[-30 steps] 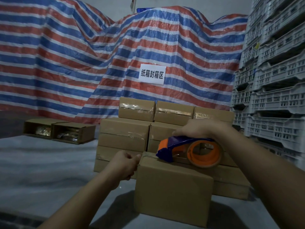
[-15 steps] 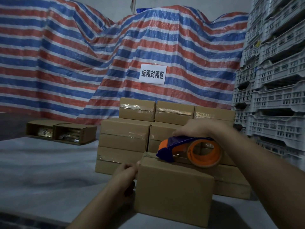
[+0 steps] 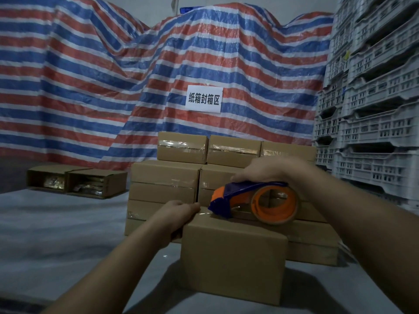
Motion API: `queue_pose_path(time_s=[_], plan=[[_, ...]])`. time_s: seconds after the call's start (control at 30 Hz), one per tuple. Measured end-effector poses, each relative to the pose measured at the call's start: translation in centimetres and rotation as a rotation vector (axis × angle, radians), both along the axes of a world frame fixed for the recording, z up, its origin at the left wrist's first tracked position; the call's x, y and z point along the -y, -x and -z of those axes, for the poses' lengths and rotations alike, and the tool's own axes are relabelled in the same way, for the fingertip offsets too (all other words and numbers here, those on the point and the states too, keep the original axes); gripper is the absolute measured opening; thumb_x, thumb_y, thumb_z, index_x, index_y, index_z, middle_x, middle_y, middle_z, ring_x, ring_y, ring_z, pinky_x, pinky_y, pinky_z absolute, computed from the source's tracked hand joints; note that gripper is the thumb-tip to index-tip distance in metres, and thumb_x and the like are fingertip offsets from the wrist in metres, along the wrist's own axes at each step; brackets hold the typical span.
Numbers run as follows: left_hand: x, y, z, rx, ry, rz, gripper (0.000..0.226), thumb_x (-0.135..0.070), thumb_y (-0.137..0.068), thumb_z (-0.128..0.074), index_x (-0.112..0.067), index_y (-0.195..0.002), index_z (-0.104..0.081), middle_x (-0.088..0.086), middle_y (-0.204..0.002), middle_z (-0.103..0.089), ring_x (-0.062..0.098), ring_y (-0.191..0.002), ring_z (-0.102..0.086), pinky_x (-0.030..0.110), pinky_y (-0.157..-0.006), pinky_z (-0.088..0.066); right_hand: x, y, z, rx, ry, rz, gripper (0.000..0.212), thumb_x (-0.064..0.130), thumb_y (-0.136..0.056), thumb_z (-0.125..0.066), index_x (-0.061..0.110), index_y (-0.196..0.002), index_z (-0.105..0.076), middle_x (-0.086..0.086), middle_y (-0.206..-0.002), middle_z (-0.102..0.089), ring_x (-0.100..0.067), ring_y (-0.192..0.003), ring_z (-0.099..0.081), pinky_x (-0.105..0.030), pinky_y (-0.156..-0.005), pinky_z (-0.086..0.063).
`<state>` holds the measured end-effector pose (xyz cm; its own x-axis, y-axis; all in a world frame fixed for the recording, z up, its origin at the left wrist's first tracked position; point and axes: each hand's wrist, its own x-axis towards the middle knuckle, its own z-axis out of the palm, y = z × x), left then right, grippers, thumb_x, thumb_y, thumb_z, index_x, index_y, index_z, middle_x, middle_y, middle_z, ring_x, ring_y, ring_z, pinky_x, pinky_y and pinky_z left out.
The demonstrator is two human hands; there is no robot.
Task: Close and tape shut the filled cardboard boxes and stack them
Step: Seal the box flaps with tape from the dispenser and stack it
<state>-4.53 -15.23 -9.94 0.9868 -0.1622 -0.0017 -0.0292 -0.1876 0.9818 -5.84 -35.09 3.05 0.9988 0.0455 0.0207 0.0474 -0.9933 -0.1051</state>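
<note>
A closed cardboard box [image 3: 233, 264] sits on the grey table [image 3: 56, 234], close to its near edge. The right hand [image 3: 269, 172] is wrapped around the top of a blue and orange tape dispenser [image 3: 251, 200] and holds it tight. The dispenser rests on top of the box, with its blue nose near the box's top left edge. The left hand [image 3: 174, 215] presses on the top left edge of the box, thumb up on top and fingers down the side. Right behind this box stands a stack of taped boxes [image 3: 165, 184], in rows one on another. Two open boxes [image 3: 77, 183] with stuff inside sit at the far left of the table. A striped tarp [image 3: 158, 64] with a white sign [image 3: 203, 99] hangs behind, and grey crates [image 3: 371, 105] are piled on the right.
</note>
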Motion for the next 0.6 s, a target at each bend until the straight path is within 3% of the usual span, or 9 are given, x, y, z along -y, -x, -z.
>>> queue_pose_path(time_s=[0.1,0.23,0.3,0.43,0.5,0.6], plan=[[-0.1,0.2,-0.3,0.008,-0.028,-0.017,0.029,-0.034,-0.098,-0.057,-0.007,-0.111,-0.058,0.017,-0.103,-0.067,0.024,-0.084,-0.063,0.033,-0.069,-0.053,1.7,1.2,-1.0,0.001,-0.021,0.003,0.044,0.062,-0.098,-0.047,0.025,-0.086,-0.068,0.008,-0.057,-0.068,-0.004,-0.047,-0.061,-0.020,-0.055,-0.046],[-0.1,0.1,-0.3,0.004,-0.040,-0.027,0.028,-0.033,-0.099,-0.058,-0.007,-0.108,-0.060,0.018,-0.106,-0.067,0.026,-0.088,-0.063,0.033,-0.075,-0.053,5.6,2.9,-1.8,-0.019,0.011,0.077,0.052,0.067,-0.095,-0.048,0.021,-0.089,-0.072,-0.001,-0.079,-0.071,-0.016,-0.072,-0.064,-0.035,-0.082,-0.052],[0.0,0.2,-0.3,-0.003,-0.021,-0.022,0.028,-0.034,-0.098,-0.058,-0.007,-0.109,-0.060,0.017,-0.103,-0.067,0.025,-0.087,-0.065,0.032,-0.071,-0.054,6.1,3.2,-1.5,-0.015,0.068,0.126,0.057,0.071,-0.092,-0.048,0.020,-0.090,-0.073,-0.002,-0.082,-0.071,-0.018,-0.074,-0.066,-0.036,-0.087,-0.052],[-0.4,0.3,-0.4,0.023,-0.111,-0.046,0.032,-0.040,-0.100,-0.051,-0.009,-0.109,-0.060,0.014,-0.102,-0.066,0.027,-0.092,-0.066,0.033,-0.074,-0.054,4.9,2.7,-0.8,0.016,0.221,0.113,0.069,0.070,-0.092,-0.049,0.016,-0.133,-0.058,-0.009,-0.119,-0.068,-0.019,-0.096,-0.065,-0.034,-0.085,-0.046],[-1.0,0.4,-0.5,0.108,-0.242,-0.079,0.035,-0.041,-0.104,-0.040,-0.011,-0.105,-0.059,0.010,-0.094,-0.065,0.022,-0.083,-0.062,0.031,-0.069,-0.050,4.6,2.5,-0.9,0.029,0.238,0.135,0.070,0.071,-0.091,-0.052,0.016,-0.134,-0.057,-0.009,-0.120,-0.068,-0.017,-0.089,-0.063,-0.032,-0.077,-0.044],[-1.2,1.0,-1.2,0.479,-0.347,-0.161,0.030,-0.040,-0.104,-0.036,-0.023,-0.095,-0.058,0.001,-0.085,-0.064,0.013,-0.075,-0.060,0.028,-0.065,-0.048,4.8,2.0,-1.1,0.003,0.247,0.152,0.056,0.072,-0.089,-0.053,0.020,-0.103,-0.069,-0.002,-0.092,-0.072,-0.015,-0.074,-0.061,-0.030,-0.068,-0.044]])
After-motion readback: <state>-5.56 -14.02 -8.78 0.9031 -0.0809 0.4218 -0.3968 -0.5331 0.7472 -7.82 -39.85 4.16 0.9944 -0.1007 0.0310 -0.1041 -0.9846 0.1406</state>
